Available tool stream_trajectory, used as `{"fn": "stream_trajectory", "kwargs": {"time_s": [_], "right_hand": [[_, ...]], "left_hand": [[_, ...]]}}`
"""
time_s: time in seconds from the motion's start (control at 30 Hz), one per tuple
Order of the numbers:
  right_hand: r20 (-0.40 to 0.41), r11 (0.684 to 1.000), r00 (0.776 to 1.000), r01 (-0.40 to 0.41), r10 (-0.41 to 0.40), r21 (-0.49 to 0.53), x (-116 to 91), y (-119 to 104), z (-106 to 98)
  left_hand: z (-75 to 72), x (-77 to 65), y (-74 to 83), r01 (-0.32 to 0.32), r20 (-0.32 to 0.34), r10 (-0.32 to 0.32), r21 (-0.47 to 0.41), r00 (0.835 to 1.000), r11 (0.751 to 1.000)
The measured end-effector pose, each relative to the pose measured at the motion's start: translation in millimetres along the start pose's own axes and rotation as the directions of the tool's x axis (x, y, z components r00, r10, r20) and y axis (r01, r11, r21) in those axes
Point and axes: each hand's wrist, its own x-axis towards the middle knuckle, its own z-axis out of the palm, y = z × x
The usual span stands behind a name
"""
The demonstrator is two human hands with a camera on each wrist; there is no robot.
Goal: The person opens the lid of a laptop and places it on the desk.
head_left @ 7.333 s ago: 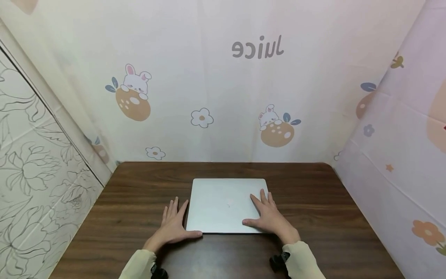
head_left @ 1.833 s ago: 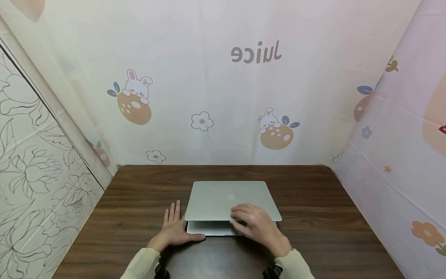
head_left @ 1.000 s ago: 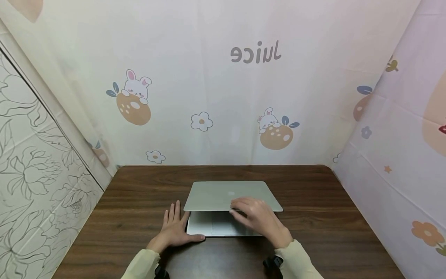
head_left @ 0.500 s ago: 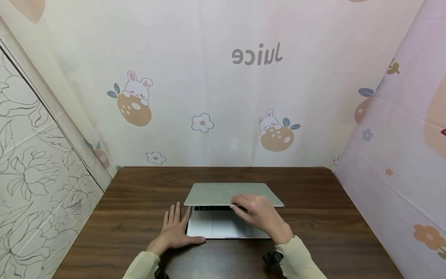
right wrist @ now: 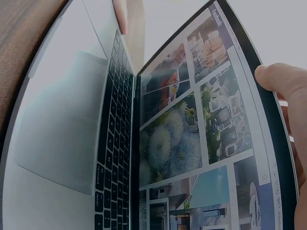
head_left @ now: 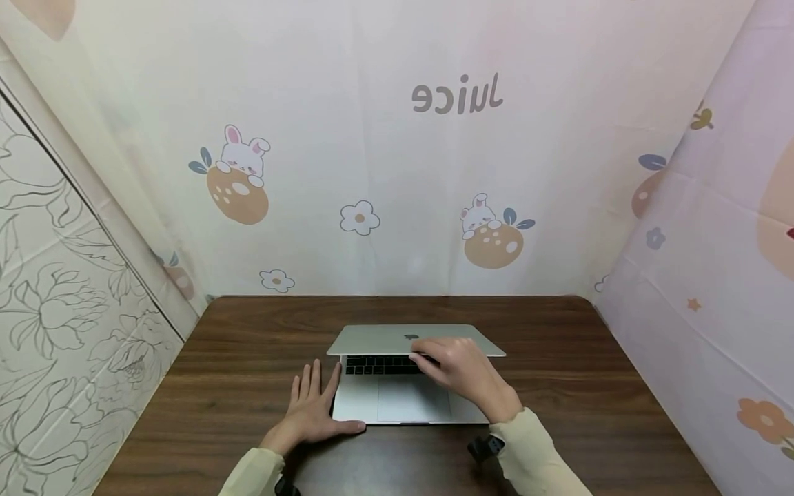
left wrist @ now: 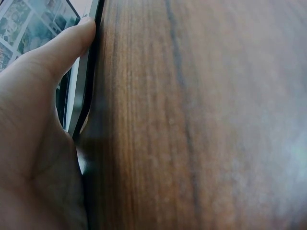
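Grip spread, the left hand (head_left: 310, 413) frames the near left corner of the MacBook (head_left: 360, 398), mid-surface (head_left: 242, 386); the lid (head_left: 372, 338) stands higher than a moment ago, baring more keyboard (head_left: 372, 365), so opening seems partway; the right hand (head_left: 462, 372) pinches the lid's near edge.

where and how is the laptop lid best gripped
Likely midway along the free front edge of the laptop lid, from the near side, thumb on the screen bezel, fingers behind. The thin lid, hinged at the far side, is part-open, so that edge stands clear of the keyboard; the right hand pinches it there.
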Motion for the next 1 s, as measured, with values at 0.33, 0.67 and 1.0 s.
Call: {"fn": "stream_trajectory", "kwargs": {"time_s": [0.33, 0.67, 1.0], "right_hand": [[0.005, 1.0, 1.0, -0.014, 0.014, -0.003, 4.7, 3.6, -1.4], [0.036, 0.999, 0.998, -0.051, 0.051, -0.002, 11.8, 8.5, -3.9], [0.022, 1.0, 1.0, -0.004, 0.005, -0.011, 18.8, 15.3, -6.4]], "left_hand": [[-0.4, 1.0, -0.4, 0.024, 0.015, -0.024, 0.001, 1.0, 1.0], [1.6, 2.2, -1.9, 0.029, 0.014, -0.029, 0.021, 0.999, 0.999], [3.6, 2.4, -3.2, 0.025, 0.007, -0.025, 0.009, 1.0, 1.0]]}}
